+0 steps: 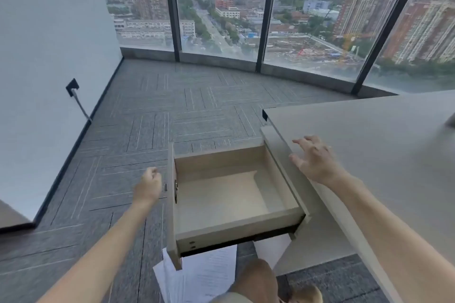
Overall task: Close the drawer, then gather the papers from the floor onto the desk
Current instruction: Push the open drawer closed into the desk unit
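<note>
A light wooden drawer (234, 224) stands pulled far out of the grey desk (369, 150), and nothing lies inside it. My left hand (147, 186) hovers just left of the drawer's front panel, fingers curled in, holding nothing. Over the desk's near edge, to the right of the drawer, my right hand (312, 158) hangs with its fingers spread. White printed papers (202, 275) lie on the carpet below the drawer, partly hidden by the drawer and by my knee.
Grey carpet tiles (172, 110) stretch ahead to a curved glass window wall (221, 7). A white wall (49, 56) with a socket and cable (73, 91) runs along the left. My knee (256, 280) is at the bottom centre.
</note>
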